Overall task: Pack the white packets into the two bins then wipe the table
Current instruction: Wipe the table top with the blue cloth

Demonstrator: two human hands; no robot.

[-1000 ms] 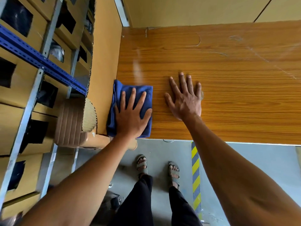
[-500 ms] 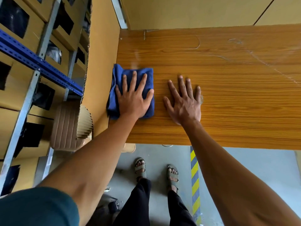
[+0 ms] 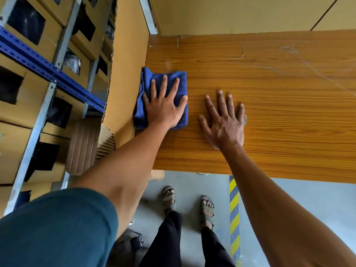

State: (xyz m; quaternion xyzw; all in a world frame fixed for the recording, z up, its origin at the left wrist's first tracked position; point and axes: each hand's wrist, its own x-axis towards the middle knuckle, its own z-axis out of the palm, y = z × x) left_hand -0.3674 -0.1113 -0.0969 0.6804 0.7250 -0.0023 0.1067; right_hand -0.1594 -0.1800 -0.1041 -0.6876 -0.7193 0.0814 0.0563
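Note:
A folded blue cloth (image 3: 146, 87) lies on the wooden table (image 3: 269, 105) near its left edge. My left hand (image 3: 165, 106) presses flat on the cloth with fingers spread and straight. My right hand (image 3: 223, 120) rests flat on the bare table to the right of the cloth, fingers spread, holding nothing. No white packets or bins are in view.
A metal rack with blue rails (image 3: 50, 74) holds cardboard boxes on the left. A rolled corrugated cardboard sheet (image 3: 88, 147) stands between the rack and the table. A cardboard panel (image 3: 127, 60) borders the table's left side. Faint streaks (image 3: 300, 62) mark the far tabletop. A yellow striped line (image 3: 234, 212) runs on the floor.
My left hand has pushed the blue cloth away from me along the table's left side, from the near edge toward the far side. My right hand has stayed flat in place.

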